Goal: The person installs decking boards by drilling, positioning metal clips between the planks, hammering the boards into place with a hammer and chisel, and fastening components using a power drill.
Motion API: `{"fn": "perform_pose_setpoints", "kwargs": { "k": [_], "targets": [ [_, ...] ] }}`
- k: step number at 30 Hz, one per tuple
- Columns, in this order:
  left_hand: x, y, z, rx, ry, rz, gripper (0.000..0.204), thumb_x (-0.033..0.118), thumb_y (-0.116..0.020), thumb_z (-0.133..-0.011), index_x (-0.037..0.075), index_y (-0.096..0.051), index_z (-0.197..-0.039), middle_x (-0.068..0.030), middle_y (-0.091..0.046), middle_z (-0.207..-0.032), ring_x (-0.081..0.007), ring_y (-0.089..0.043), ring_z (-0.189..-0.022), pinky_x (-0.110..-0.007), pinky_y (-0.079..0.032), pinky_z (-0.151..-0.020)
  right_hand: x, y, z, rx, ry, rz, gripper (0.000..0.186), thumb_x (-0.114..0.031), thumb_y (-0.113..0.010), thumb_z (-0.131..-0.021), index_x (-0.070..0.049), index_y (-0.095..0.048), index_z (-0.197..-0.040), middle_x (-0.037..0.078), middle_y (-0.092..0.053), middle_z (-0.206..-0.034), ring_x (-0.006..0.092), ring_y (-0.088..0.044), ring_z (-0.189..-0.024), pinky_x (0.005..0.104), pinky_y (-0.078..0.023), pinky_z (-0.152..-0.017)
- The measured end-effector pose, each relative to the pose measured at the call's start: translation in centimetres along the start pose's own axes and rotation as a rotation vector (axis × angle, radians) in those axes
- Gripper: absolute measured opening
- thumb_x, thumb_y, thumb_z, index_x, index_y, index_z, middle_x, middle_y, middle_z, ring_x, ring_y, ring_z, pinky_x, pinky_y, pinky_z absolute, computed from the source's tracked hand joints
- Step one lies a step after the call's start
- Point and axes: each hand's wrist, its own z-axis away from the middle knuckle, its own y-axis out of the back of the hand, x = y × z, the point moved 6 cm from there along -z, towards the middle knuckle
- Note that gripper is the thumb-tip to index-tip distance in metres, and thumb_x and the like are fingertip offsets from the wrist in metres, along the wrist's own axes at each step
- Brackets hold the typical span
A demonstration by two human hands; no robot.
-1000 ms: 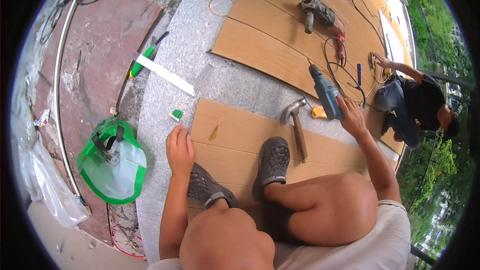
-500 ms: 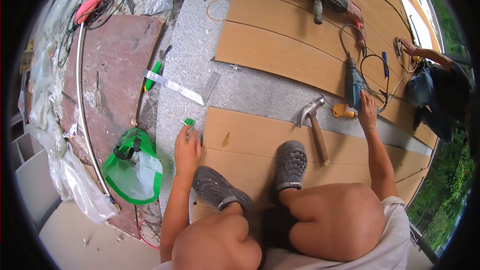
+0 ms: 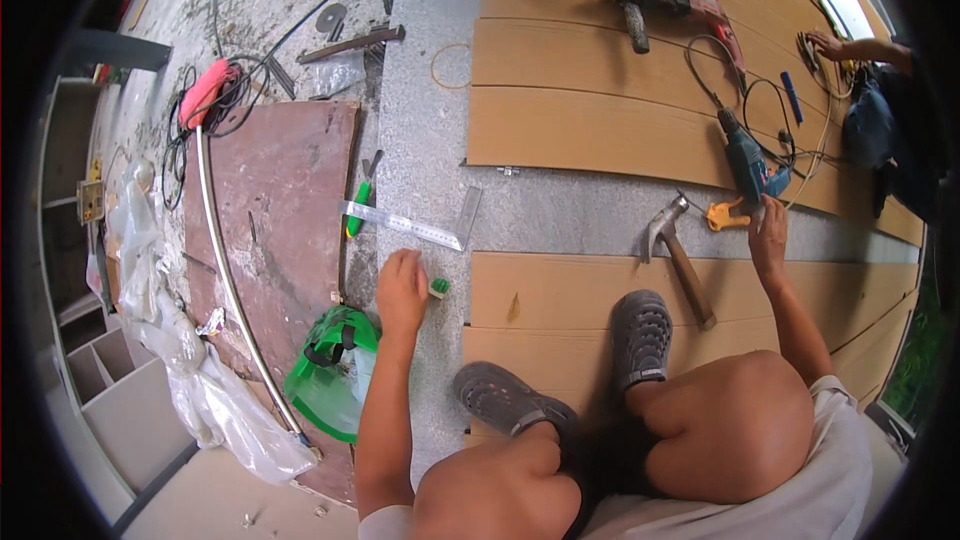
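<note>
My left hand point(image 3: 402, 288), fingers curled inward, is just left of a small green-and-white piece point(image 3: 439, 287) on the grey speckled floor. Whether anything sits between these fingers is hidden. Beyond it lie a metal try square point(image 3: 415, 229) and a green-handled utility knife point(image 3: 362, 195). With fingers stretched out, my right hand point(image 3: 768, 235) is at the rear end of a blue power drill point(image 3: 745, 160), the fingertips touching or nearly touching it. A claw hammer point(image 3: 685, 275) and a yellow plastic piece point(image 3: 727, 216) lie left of that hand.
A red-and-black rotary hammer point(image 3: 675, 0) lies on the brown planks point(image 3: 560, 125). At the left are a brown board point(image 3: 265, 190), a long metal pole point(image 3: 225, 250) and a green bag point(image 3: 330, 385). Cables curl near another person's hand point(image 3: 825, 47) at the right.
The view has swung left. My left hand has shifted forward and left, off the green-and-white piece. My right hand has drawn back slightly from the drill, which stays lying there.
</note>
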Motion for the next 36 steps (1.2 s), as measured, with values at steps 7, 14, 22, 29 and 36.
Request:
{"fn": "perform_pose_setpoints", "kwargs": {
  "k": [7,14,22,29,36],
  "targets": [
    [-4.8,-2.4,-10.4,-0.109,0.077,-0.023,0.014,0.012,-0.067,-0.095,0.002,-0.072,-0.103,-0.0181,-0.067,-0.099,-0.0382,-0.067,-0.090,-0.046,-0.053,-0.081,-14.1,-3.6,5.1,-0.414,0.020,-0.266,0.031,-0.017,-0.073,-0.091,-0.003,-0.059,-0.115,0.020,-0.062,-0.105,0.0403,-0.059,-0.101,0.0473,-0.049,-0.090],
    [0.9,-5.6,-6.9,-0.190,-0.078,0.050,0.025,0.014,-0.080,-0.084,0.003,-0.071,-0.105,-0.0152,-0.064,-0.112,-0.0363,-0.060,-0.106,-0.047,-0.048,-0.093,-17.8,-3.0,2.1,-0.532,0.093,-0.277,0.027,-0.026,-0.070,-0.095,-0.003,-0.056,-0.101,0.018,-0.060,-0.095,0.0406,-0.062,-0.089,0.0511,-0.052,-0.079],
    [0.0,-5.7,-4.8,-0.113,-0.057,-0.025,0.025,0.013,-0.080,-0.083,0.002,-0.068,-0.102,-0.0158,-0.061,-0.118,-0.0364,-0.058,-0.111,-0.046,-0.047,-0.098,-33.1,-7.6,-4.0,-0.781,0.589,-0.289,0.039,-0.037,-0.059,-0.103,0.002,-0.057,-0.100,0.020,-0.065,-0.091,0.0411,-0.069,-0.076,0.0487,-0.058,-0.065],
    [-0.4,-5.0,-3.8,-0.066,-0.068,-0.051,0.021,0.010,-0.077,-0.085,0.003,-0.068,-0.103,-0.0156,-0.061,-0.124,-0.0363,-0.058,-0.114,-0.046,-0.047,-0.100,-36.8,-9.1,-8.3,-0.828,0.744,-0.290,0.043,-0.041,-0.058,-0.103,0.002,-0.061,-0.103,0.021,-0.071,-0.092,0.0425,-0.071,-0.083,0.0495,-0.059,-0.074],
    [-0.2,-5.3,-3.9,-0.052,-0.037,-0.038,0.019,0.008,-0.075,-0.086,0.002,-0.069,-0.103,-0.0164,-0.062,-0.123,-0.0371,-0.058,-0.114,-0.046,-0.047,-0.100,-37.1,-9.1,-7.2,-0.862,0.883,-0.199,0.043,-0.041,-0.057,-0.103,0.002,-0.062,-0.102,0.021,-0.072,-0.092,0.0436,-0.071,-0.083,0.0515,-0.058,-0.073]
  ]
}}
